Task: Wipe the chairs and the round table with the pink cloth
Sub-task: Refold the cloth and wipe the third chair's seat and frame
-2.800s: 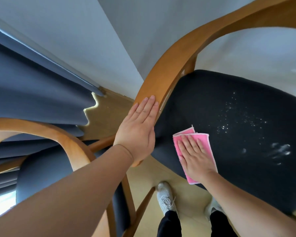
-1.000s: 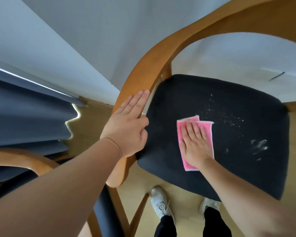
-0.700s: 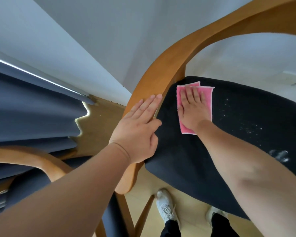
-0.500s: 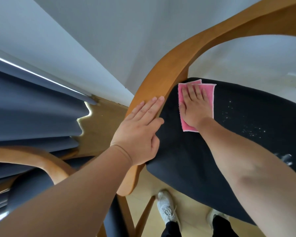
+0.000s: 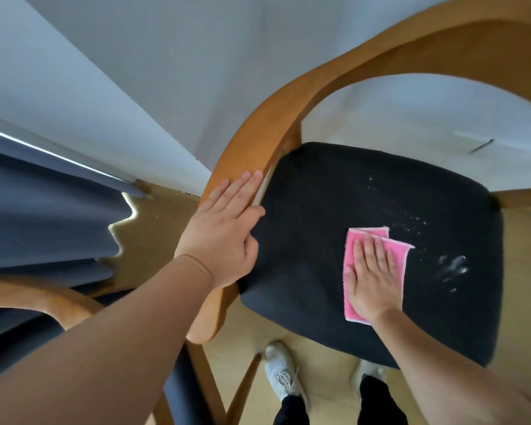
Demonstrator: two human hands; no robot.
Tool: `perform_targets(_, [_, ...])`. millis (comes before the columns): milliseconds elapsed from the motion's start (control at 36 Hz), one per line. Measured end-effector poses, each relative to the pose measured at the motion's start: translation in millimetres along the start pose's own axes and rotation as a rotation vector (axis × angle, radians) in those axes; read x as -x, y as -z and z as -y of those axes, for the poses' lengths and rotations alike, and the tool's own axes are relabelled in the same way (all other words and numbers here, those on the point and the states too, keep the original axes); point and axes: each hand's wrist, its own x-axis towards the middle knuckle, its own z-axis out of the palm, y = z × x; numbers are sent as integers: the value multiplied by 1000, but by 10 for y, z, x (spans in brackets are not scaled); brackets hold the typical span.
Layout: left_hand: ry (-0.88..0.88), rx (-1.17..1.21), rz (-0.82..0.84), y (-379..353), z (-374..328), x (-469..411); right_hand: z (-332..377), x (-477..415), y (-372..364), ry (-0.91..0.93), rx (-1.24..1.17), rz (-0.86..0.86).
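Left: curtain and a second chair, neither touched.

Left hand is unchanged, flat on the wooden arm of the near chair. Its fingers are straight and together, bracing and gripping nothing.

Seat: half a second ago the cloth was up at the back-left corner against the frame. It's now been pulled back to mid-seat, toward the front edge. I read that as one stroke done down the left strip, which looks clean.

Right hand lies flat on the cloth, fingers straight and slightly fanned, pressing down with no pinch.

Cloth is a folded rectangle. Long axis runs front-to-back on the seat, near vertical in view and tipped slightly right. The far short edge points at the chair back, with the layers splayed there.

Just right of it: white specks and a smear, both unwiped. Next pass probably belongs there. The table isn't in view, so most of the task remains.
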Motion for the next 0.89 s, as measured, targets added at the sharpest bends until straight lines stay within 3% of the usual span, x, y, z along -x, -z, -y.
perform_targets(111, [-3,-10,0,-8,-3,0,-59,308,-70,-37,-29,26])
perform_targets(333, [1,-18,12,0,-3,8,-57,118,-49,-7,46,2])
perform_targets(667, [-6,20,-29,-24,35,5,265,-1433,604,31,-9,-104])
perform_targets(889, [-11,32,-42,-51,54,3,617,-1977,932,4,-29,-105])
